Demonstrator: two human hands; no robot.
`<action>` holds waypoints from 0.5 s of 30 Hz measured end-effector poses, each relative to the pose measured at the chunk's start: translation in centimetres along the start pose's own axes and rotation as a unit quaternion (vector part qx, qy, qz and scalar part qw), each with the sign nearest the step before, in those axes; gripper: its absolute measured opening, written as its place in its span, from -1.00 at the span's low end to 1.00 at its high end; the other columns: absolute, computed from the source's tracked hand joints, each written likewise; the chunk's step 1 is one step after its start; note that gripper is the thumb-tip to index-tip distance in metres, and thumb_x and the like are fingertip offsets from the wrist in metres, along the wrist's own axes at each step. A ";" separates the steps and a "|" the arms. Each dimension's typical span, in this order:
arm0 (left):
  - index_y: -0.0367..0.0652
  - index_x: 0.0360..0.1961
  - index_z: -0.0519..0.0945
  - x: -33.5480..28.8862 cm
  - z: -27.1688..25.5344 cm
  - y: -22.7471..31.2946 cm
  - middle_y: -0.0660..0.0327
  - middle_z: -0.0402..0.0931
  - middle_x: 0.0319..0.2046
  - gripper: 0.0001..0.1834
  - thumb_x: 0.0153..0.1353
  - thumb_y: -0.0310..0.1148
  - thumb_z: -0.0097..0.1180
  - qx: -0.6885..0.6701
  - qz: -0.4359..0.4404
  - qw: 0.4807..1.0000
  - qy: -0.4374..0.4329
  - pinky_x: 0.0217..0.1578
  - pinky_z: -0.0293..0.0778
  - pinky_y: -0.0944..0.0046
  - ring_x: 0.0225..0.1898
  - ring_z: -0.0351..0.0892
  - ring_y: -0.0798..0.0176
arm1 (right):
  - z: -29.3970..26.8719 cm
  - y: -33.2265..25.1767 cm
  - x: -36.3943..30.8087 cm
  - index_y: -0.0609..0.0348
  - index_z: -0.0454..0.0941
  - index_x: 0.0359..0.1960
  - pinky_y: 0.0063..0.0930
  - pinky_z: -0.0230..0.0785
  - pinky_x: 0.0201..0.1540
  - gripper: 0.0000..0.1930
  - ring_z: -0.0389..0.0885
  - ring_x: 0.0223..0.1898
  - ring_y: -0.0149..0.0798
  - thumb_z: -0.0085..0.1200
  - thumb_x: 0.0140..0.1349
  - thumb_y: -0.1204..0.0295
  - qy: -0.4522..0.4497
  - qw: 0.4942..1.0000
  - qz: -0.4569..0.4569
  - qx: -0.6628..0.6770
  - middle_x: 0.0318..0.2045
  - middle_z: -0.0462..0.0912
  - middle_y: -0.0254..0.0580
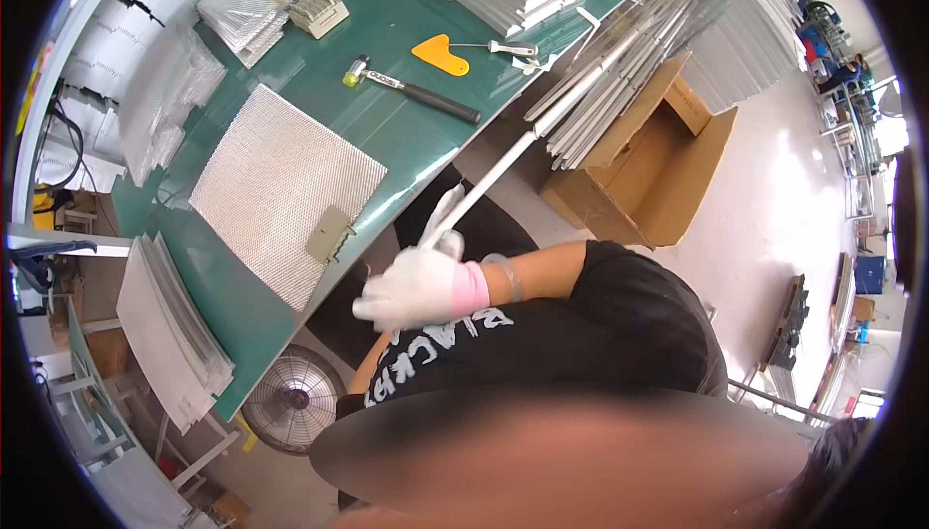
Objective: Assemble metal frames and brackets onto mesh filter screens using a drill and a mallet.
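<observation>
My right hand (414, 289), in a white glove with a pink cuff, is closed at the near end of a long, pale metal strip (494, 173). The strip slants up and to the right, past the table's edge, toward a stack of similar strips. Gloved fingers (444, 210) lie along its lower end; whose they are I cannot tell. Of my left arm only a piece of forearm (369, 366) shows, and the left hand is mostly hidden behind the right. On the table nearby lies a silvery mesh panel (287, 187) with a grey-green metal block (330, 233) on its corner.
The green table (319, 74) holds a hammer (416, 93), a yellow scraper (441, 55), a screwdriver (511, 48) and panel stacks (160, 108). Bundled strips (605, 93) and an open cardboard box (644, 166) stand to the right. A round fan (293, 398) sits below the table's near corner.
</observation>
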State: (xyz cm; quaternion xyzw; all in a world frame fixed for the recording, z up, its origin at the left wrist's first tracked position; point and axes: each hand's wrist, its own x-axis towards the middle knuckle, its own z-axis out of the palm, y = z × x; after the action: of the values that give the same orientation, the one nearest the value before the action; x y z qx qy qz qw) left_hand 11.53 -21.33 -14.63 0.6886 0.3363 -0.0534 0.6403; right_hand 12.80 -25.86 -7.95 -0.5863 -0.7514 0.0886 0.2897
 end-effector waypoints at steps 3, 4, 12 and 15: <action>-0.35 0.23 0.32 -0.5 -5.2 -5.7 -0.08 0.47 0.11 -0.22 0.39 0.23 -0.25 -0.225 0.285 0.930 0.056 0.18 0.45 0.19 0.13 0.50 0.08 | 0.8 1.1 -2.6 0.07 0.60 -0.22 -0.31 0.49 -0.25 -0.78 0.67 -0.28 -0.13 0.20 0.19 0.26 0.046 0.978 -0.086 0.186 -0.25 0.66 -0.22; -0.35 0.27 0.26 -3.4 -8.8 -3.4 -0.13 0.44 0.13 -0.19 0.40 0.25 -0.34 -0.172 0.313 0.934 0.001 0.25 0.38 0.04 0.14 0.48 -0.03 | 0.1 1.7 -4.5 0.12 0.62 -0.27 -0.34 0.50 -0.14 -0.81 0.66 -0.23 -0.13 0.19 0.21 0.28 0.132 0.931 0.045 0.338 -0.17 0.66 -0.19; -0.13 -0.47 0.44 -15.9 -23.4 -6.6 0.35 0.23 -0.84 -0.33 0.43 0.25 -0.34 -0.175 0.532 0.790 0.247 -0.69 0.13 0.38 -0.79 0.16 0.41 | -9.8 12.0 -17.2 0.08 0.45 -0.09 -0.20 0.39 0.02 -0.65 0.51 -0.13 -0.16 -0.13 0.39 0.07 0.625 0.442 0.225 0.603 -0.20 0.54 -0.20; -0.20 -0.49 0.47 -16.6 -20.7 -8.4 0.20 0.37 -0.73 -0.27 0.35 0.34 -0.24 -0.146 0.368 0.885 0.247 -0.75 0.04 0.43 -0.78 0.19 0.44 | -17.1 8.4 -13.2 0.06 0.41 -0.31 -0.45 0.32 -0.30 -0.74 0.40 -0.41 -0.40 -0.08 0.41 0.16 0.691 0.506 0.139 0.497 -0.46 0.43 -0.42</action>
State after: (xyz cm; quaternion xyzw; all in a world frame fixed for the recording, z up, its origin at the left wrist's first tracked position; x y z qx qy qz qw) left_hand -13.08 -9.25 -9.69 0.6522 0.2097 0.4073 0.6039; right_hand 30.93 -39.21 -2.38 -0.3184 -0.0542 0.0539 0.9449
